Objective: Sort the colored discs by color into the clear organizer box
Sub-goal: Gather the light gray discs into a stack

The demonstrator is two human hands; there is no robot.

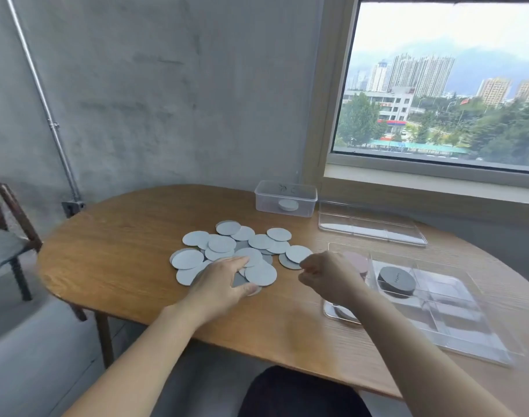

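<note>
A loose pile of pale grey-blue discs [227, 251] lies on the middle of the wooden table [121, 260], with a few darker grey ones underneath. My left hand [221, 281] rests on the pile's near edge, fingers stretched out and thumb beside a dark grey disc [238, 279]. My right hand [329, 275] hovers with curled fingers between the pile and the clear organizer box [467, 335]; I see nothing in it. The box holds a dark grey stack [397, 279], a pinkish stack [358, 261] and another stack [343, 313], mostly hidden by my right forearm.
A clear flat lid [371, 227] lies behind the organizer near the window sill. A small clear tub [285, 198] with a white disc stack [288, 205] stands at the table's back edge. A chair [7, 224] is at the left. The wall is close behind.
</note>
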